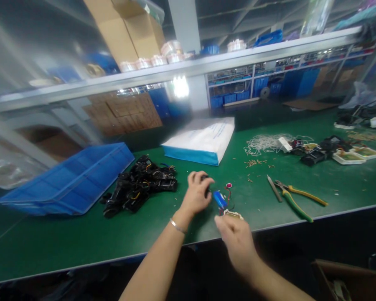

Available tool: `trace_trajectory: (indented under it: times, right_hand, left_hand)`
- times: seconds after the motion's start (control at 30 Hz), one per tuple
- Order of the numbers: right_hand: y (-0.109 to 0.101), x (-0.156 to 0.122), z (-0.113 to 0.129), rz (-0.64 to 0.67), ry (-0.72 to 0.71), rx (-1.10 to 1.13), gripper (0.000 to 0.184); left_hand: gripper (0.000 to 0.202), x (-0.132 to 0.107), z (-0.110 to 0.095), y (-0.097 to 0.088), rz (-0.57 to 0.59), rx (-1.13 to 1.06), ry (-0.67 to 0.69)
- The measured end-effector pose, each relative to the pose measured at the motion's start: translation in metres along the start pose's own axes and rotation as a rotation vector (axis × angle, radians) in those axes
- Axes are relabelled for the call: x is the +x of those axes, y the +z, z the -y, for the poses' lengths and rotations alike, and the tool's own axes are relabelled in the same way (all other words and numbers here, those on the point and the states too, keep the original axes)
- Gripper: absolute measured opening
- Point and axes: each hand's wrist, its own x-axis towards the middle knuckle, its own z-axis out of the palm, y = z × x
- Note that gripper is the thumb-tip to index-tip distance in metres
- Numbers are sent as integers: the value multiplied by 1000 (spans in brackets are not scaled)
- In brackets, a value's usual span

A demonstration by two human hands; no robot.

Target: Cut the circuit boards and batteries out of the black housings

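Note:
My left hand (pixel 196 195) curls its fingers around a small black part (pixel 206 186), mostly hidden by the hand. Just right of it is a blue cylindrical battery (pixel 219 200), its thin wires running toward a small red connector (pixel 228 185). My right hand (pixel 238 240) is closed near the table's front edge. A pale-edged, yellowish board (pixel 233 214) shows beyond its knuckles, beside the battery's lower end; the fingers' hold on it is partly hidden. To the left lies a pile of black plastic assemblies (pixel 141 184) with coloured wires.
A blue bin (pixel 72 179) stands at left, and a white-and-blue package (pixel 200 140) lies behind my hands. Right of them are diagonal pliers (pixel 296 198), a pen-like tool (pixel 274 188), scattered screws (pixel 255 163), white string (pixel 266 144) and more parts (pixel 322 150). A shelf (pixel 188 67) crosses above.

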Motion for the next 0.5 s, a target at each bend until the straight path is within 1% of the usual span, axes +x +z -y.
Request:
trace_trajectory:
  times: [0.07,0.1,0.13,0.17,0.2,0.23,0.3,0.37,0.43,0.5]
  right_hand:
    - [5,-14,3,78,-68,-17,42]
    - [4,-17,4,59,-42,5,43]
    - [2,-16,5,2,18,54,43]
    - [-3,-13,6,-81,99,127,44]
    - [-9,-6,9,-158,175,218,44]
    - [-16,2,13,-207,212,319,45]
    - [-32,19,26,-229,193,488,47]
    - [-48,34,45,-225,138,581,47]
    - [-68,43,67,-253,77,603,48]
    - [-95,46,88,-341,-4,525,48]
  left_hand:
    - [28,-3,19,-8,-188,90,-261]
    - [28,-5,24,-12,-221,106,-298]
    - [31,-7,25,-15,-194,96,-256]
    - [37,-9,22,-17,-140,77,-181]
    - [42,-10,15,-19,-87,55,-101]
    - [45,-10,6,-20,-58,37,-47]
    - [47,-9,-12,-21,-65,13,-18]
    - [46,-7,-25,-20,-96,-4,-40]
    - [47,-7,-30,-18,-101,-27,-56]
    - [48,-8,-30,-14,-98,-45,-68]
